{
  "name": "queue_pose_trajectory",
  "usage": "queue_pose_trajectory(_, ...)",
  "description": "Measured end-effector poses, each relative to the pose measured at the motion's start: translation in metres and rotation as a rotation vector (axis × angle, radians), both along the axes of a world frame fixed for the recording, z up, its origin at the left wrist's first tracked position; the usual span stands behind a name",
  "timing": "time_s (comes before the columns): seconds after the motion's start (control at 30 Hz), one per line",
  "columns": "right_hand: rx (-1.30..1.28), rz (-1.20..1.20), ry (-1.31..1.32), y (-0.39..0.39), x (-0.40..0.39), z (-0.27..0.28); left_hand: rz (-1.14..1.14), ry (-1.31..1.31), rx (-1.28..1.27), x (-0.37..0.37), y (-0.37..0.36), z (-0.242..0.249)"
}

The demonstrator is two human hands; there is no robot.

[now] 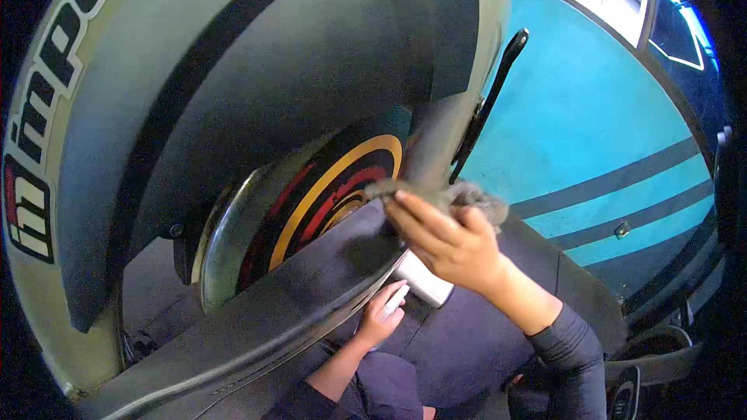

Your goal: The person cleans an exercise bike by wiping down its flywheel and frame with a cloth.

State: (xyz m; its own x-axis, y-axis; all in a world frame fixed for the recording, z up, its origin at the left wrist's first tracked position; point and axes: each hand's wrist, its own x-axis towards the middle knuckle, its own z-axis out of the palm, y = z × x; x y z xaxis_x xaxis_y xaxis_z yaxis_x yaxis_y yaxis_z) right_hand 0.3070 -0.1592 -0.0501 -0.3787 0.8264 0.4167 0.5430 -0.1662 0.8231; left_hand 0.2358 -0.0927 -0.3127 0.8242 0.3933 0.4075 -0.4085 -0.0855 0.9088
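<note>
The right hand partly covers a blurred gray cloth.

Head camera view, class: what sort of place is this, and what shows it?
Probably a gym or fitness studio. The large machine lettered "impul" looks like an exercise bike, its ringed wheel resembles a flywheel, and the striped teal surface beyond suits such a room.

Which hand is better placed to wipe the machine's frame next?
Probably your right hand: it holds the grey cloth up by the frame, while your left hand sits lower, its grip taken up by a white object.
</note>
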Motion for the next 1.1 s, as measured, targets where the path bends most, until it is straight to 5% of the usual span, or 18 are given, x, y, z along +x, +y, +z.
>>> queue_pose_trajectory(0.2,-0.137,-0.03,-0.04,-0.006,0.002,0.009,0.026,-0.006,0.048,0.002,-0.001,-0.007)
queue_pose_trajectory(0.37,0.217,0.037,-0.034,0.011,-0.026,0.066,0.061,-0.039,0.131,0.004,-0.001,-0.011)
queue_pose_trajectory(0.5,0.336,0.032,-0.052,0.026,-0.031,0.049,0.096,-0.04,0.16,0.002,-0.001,-0.005)
queue_pose_trajectory(0.63,0.072,-0.144,-0.019,0.021,-0.027,0.008,0.07,-0.052,0.072,-0.003,0.001,-0.007)
queue_pose_trajectory(0.77,-0.044,-0.086,0.173,0.01,-0.026,-0.006,0.058,-0.034,0.082,-0.002,0.001,-0.015)
queue_pose_trajectory(0.83,-0.093,-0.006,0.707,0.005,-0.035,-0.002,0.074,-0.05,0.078,-0.003,0.0,-0.012)
queue_pose_trajectory(0.97,0.204,0.265,1.173,-0.004,-0.053,0.002,0.18,-0.095,0.2,0.001,-0.004,-0.021)
queue_pose_trajectory(1.1,-0.096,0.102,1.136,0.005,-0.063,-0.011,0.243,-0.089,0.238,0.023,-0.014,-0.061)
